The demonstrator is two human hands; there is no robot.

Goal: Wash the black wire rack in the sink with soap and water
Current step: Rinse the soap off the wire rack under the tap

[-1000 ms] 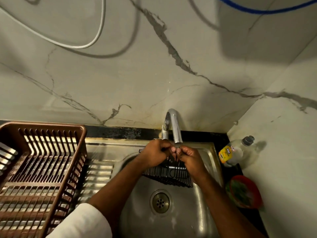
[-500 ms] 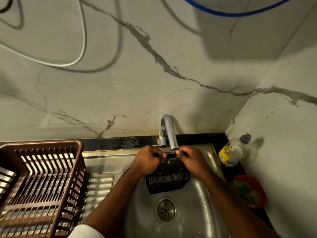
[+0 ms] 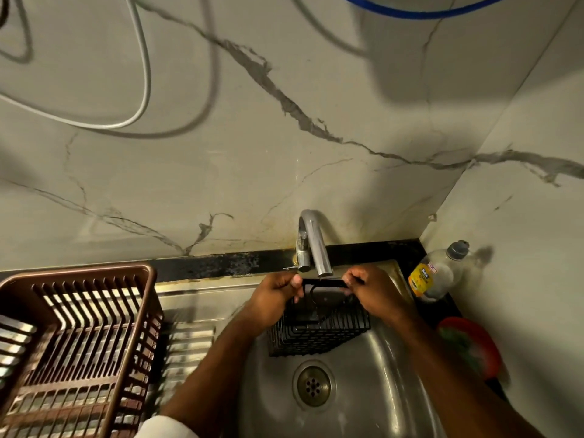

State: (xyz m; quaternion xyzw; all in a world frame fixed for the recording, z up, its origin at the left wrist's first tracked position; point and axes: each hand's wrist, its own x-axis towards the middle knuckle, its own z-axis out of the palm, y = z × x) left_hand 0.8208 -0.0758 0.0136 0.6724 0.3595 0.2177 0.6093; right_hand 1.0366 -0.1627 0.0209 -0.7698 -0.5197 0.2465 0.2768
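The black wire rack (image 3: 319,336) hangs over the steel sink (image 3: 379,390), just under the spout of the chrome tap (image 3: 316,245). My left hand (image 3: 275,295) grips the rack's top bar at its left end. At the right end of that bar my right hand (image 3: 373,292) pinches it. The rack's basket part tilts down toward the drain (image 3: 313,386). I see no running water. A soap bottle (image 3: 439,273) with a yellow label stands at the sink's right corner.
A brown plastic dish drainer (image 3: 79,343) sits on the ribbed draining board at the left. A red bowl (image 3: 471,346) with something green in it lies right of the sink. Marble walls close in behind and on the right; cables hang above.
My hands have spread apart along the rack's top bar, and the rack has turned so its basket shows below. The view has shifted a little.
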